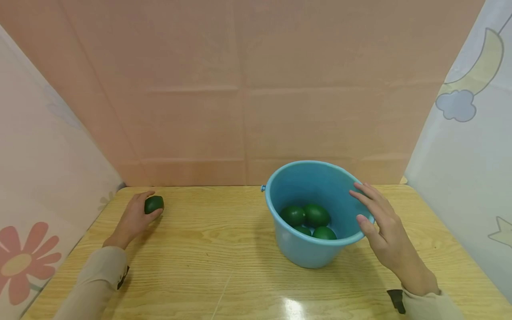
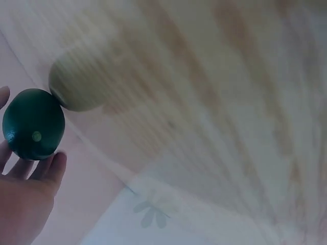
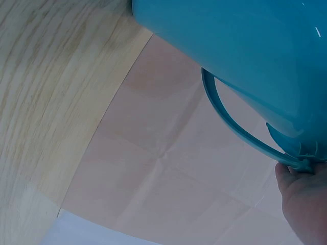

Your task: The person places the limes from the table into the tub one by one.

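On the left side of the table, my left hand (image 1: 135, 218) holds a dark green avocado (image 1: 154, 205) between thumb and fingers. The left wrist view shows the avocado (image 2: 34, 124) with its pale stem spot facing the camera and the fingers around its lower side. A light blue bucket (image 1: 312, 254) stands right of centre, with several green avocados (image 1: 317, 215) at its bottom. At the bucket's right rim rests my right hand (image 1: 386, 231), its fingers spread and fairly straight over the edge. In the right wrist view, fingertips lie right by the handle's joint.
The bucket's handle (image 3: 232, 125) hangs down on its far side. A wooden table (image 1: 192, 266) carries everything. An orange-pink sheet (image 1: 240, 89) rises behind it, and pale printed panels (image 1: 472, 164) stand at both sides.
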The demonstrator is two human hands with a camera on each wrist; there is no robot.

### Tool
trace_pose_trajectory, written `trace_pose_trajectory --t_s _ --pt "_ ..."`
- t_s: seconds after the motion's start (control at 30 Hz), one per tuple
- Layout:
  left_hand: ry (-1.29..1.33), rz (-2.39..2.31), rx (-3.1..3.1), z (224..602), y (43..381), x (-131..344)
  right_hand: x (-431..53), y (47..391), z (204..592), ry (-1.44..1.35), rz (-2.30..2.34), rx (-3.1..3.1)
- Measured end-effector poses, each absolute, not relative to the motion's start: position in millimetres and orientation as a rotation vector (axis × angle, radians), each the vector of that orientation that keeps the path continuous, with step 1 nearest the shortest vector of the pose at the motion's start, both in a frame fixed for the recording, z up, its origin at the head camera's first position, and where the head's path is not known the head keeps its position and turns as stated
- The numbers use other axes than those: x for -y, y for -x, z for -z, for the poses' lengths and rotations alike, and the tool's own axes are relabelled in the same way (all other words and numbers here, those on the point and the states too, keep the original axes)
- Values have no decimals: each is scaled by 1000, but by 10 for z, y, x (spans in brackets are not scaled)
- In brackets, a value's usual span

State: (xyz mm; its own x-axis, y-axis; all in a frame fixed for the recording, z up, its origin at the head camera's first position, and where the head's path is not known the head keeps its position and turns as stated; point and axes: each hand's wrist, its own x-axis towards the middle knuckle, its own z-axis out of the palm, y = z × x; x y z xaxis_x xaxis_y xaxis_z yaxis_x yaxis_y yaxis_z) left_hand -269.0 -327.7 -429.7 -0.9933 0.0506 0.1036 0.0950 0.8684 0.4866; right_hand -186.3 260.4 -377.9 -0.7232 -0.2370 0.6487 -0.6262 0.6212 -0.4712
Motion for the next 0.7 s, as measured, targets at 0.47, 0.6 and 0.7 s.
trace_pose_trajectory --t_s 0.47,0.6,0.7 --pt "168 813 3005 4338 2736 3317 -2606 1906 3819 -743 -937 2222" --pt "190 816 3039 4365 2750 3317 -2606 1900 3815 -736 -944 2229" --pt "221 794 3038 4381 2755 3309 -2607 1902 3817 -733 -943 2231"
